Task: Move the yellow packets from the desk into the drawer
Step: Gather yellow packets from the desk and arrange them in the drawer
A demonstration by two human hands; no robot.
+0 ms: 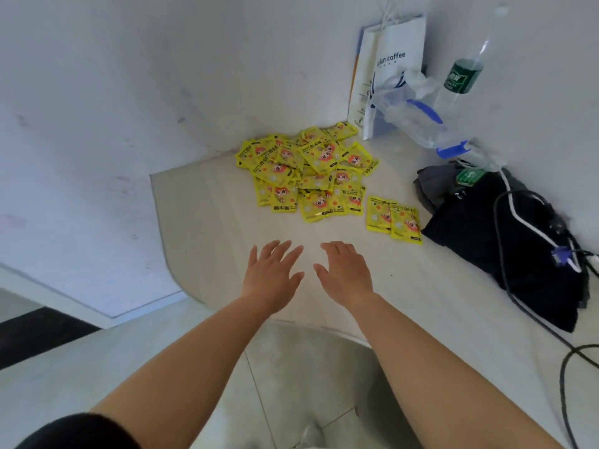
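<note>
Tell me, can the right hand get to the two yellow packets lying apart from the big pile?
Probably yes. The right hand is open and empty, and only bare desk lies between it and the two packets. The black bag sits off to their side.

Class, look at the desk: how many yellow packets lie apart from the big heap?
2. Both packets lie side by side, overlapping, right of the heap and just left of the black bag, ahead of the right hand. Another could be hidden beneath them.

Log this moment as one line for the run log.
phase: reaching | left hand: open, empty | right hand: open, empty | yellow packets: piled on desk | drawer: not visible
</note>
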